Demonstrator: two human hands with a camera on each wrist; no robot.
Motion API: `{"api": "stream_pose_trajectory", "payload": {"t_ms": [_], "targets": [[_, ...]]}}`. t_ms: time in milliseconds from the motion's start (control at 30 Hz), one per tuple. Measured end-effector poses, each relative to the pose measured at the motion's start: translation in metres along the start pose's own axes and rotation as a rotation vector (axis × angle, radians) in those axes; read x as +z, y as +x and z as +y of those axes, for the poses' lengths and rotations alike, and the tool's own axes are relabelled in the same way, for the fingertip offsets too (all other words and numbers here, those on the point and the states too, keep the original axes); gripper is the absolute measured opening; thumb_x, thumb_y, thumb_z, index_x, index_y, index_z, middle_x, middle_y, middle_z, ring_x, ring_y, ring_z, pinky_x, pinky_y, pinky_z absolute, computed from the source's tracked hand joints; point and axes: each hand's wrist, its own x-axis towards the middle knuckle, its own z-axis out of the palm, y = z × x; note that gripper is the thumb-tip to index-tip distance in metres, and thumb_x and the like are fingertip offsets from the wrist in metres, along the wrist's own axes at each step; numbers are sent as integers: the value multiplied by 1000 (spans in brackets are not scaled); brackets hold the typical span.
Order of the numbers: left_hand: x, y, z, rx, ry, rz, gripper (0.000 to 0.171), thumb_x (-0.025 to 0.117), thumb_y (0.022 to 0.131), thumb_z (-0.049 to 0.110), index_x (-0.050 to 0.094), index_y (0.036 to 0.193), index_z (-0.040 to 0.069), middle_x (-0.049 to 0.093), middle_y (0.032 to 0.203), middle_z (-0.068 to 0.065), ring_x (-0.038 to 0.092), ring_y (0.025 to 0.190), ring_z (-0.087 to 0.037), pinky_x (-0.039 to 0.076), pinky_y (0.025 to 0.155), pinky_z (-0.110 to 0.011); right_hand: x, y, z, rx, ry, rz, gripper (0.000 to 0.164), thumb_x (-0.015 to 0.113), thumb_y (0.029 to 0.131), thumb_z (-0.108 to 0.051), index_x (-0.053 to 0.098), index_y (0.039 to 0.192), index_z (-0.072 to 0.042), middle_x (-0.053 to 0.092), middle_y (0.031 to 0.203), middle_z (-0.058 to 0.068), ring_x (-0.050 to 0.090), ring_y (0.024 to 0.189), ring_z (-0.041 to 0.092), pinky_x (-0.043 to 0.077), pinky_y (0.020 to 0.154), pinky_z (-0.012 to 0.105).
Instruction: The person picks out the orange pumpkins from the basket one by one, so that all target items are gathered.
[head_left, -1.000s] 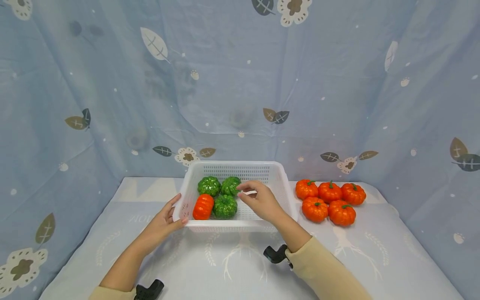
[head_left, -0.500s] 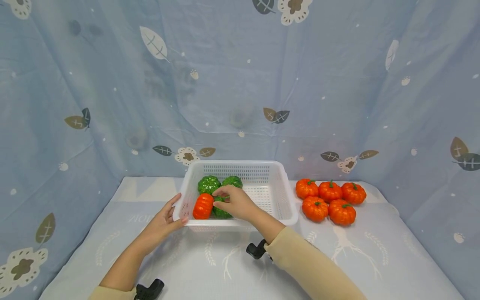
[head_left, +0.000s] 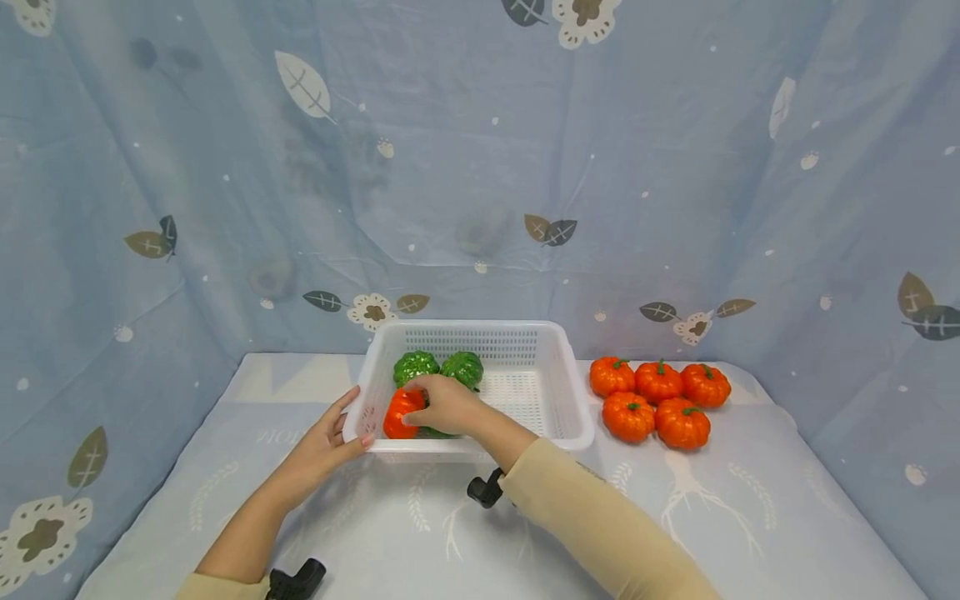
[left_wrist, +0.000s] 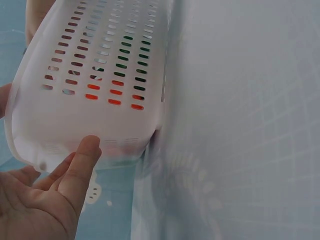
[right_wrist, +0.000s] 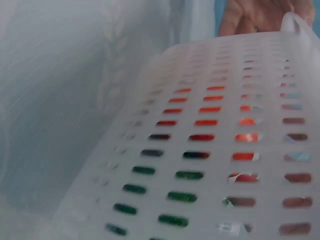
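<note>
A white perforated plastic basket (head_left: 480, 447) stands on the table in the head view. My left hand (head_left: 324, 454) holds its left end, thumb at the front rim and fingers along the side wall. Inside, at the left, lies an orange pumpkin (head_left: 397, 414) on its side. My right hand (head_left: 448, 407) reaches over the front rim and grips this pumpkin between thumb and fingers. Two green pumpkins (head_left: 461, 368) sit behind it; another green one is mostly hidden under the right hand. Both wrist views show mainly the basket's slotted wall (right_wrist: 225, 125), with orange and green behind the slots.
Several orange pumpkins (head_left: 658, 382) with green stems stand grouped on the table to the right of the basket. A blue patterned curtain (head_left: 480, 167) hangs behind and at both sides. The pale printed cloth (head_left: 420, 533) covers the table.
My right hand has moved left across the basket, from beside the green pumpkins to the orange one, and has taken hold of it. The left hand stays on the basket's end.
</note>
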Motion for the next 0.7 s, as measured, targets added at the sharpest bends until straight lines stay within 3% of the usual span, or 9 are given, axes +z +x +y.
{"api": "stream_pose_trajectory", "payload": {"t_ms": [433, 700], "targets": [[-1, -2, 0, -17, 16, 12, 92, 72, 93, 27, 11, 162, 25, 34, 157, -23, 45, 135, -42, 48, 100, -51, 11, 14, -11, 57, -35, -25, 61, 77, 89, -25, 54, 144, -10, 62, 136, 5, 60, 119, 20, 48, 101, 35], [0, -2, 1, -4, 11, 8, 91, 72, 93, 26, 12, 162, 25, 35, 156, -23, 46, 134, -41, 47, 101, -51, 12, 16, -12, 80, -57, 17, 60, 81, 86, -22, 58, 140, -13, 63, 133, 4, 59, 119, 21, 47, 102, 36]]}}
